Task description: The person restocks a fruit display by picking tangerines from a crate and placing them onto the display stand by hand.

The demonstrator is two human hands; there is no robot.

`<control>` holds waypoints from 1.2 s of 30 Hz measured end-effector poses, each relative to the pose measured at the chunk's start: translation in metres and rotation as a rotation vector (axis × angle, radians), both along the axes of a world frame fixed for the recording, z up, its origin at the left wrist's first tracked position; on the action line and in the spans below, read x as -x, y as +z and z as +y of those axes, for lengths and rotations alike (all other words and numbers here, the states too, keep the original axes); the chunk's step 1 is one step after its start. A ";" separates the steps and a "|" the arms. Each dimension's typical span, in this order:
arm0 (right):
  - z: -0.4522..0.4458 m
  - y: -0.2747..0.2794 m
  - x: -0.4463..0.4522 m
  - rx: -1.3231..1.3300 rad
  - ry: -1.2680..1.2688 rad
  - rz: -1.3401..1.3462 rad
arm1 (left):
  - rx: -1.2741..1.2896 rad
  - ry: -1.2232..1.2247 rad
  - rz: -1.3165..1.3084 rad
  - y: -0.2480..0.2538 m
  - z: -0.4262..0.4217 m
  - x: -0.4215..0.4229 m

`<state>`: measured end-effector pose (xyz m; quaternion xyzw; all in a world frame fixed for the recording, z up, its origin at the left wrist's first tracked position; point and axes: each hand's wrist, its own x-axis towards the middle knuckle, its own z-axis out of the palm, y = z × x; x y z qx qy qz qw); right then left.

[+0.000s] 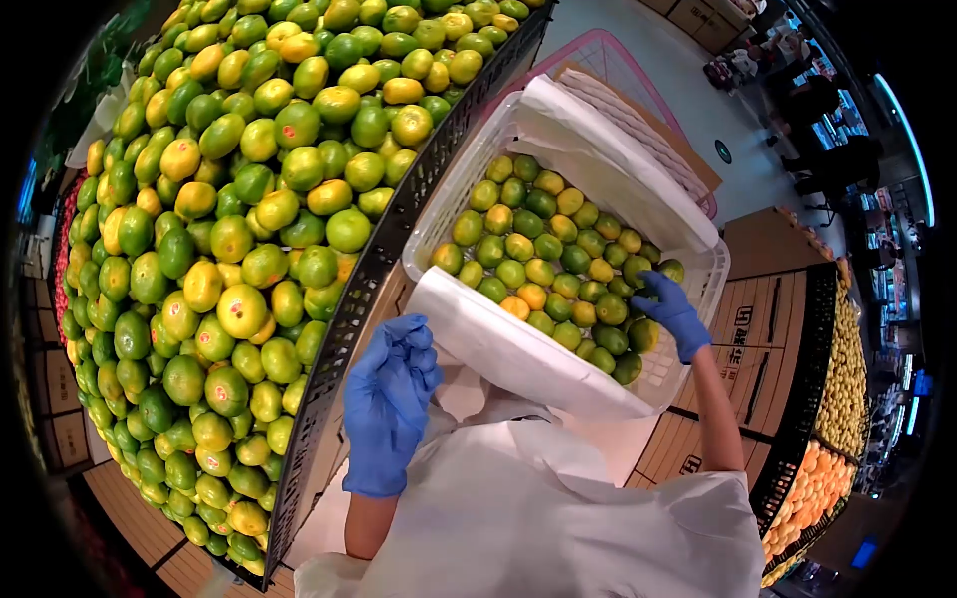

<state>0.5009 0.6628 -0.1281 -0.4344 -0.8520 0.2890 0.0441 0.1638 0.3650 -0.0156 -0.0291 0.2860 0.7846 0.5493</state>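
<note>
In a white plastic crate [710, 289] lies a layer of green and yellow mandarins [543, 246]. My right hand [672, 313], in a blue glove, reaches in at the crate's right side. Its fingers close around a green mandarin [635, 269], partly covered by the glove. My left hand [391, 404], also gloved in blue, is raised outside the crate's near left corner. Its fingers are curled in, and I see no fruit in them. White liner sheets [518, 344] fold over the crate's near and far sides.
On the left rises a large heap of mandarins [229, 239] behind a black slatted edge [344, 339]. Beyond the crate stands a pink basket [598, 42] with cardboard. To the right are brown cartons [743, 329] and another fruit display [809, 483]. People are in the background.
</note>
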 end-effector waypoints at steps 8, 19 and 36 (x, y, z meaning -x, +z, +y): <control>-0.019 -0.074 0.032 -0.102 0.210 -0.291 | 0.148 -0.264 -0.018 -0.063 0.107 -0.092; 0.032 0.008 0.031 0.131 0.082 0.385 | 0.174 -0.390 -0.100 -0.111 0.170 -0.150; -0.017 0.031 0.052 0.420 0.120 0.468 | -0.081 -0.254 -0.310 -0.116 0.175 -0.140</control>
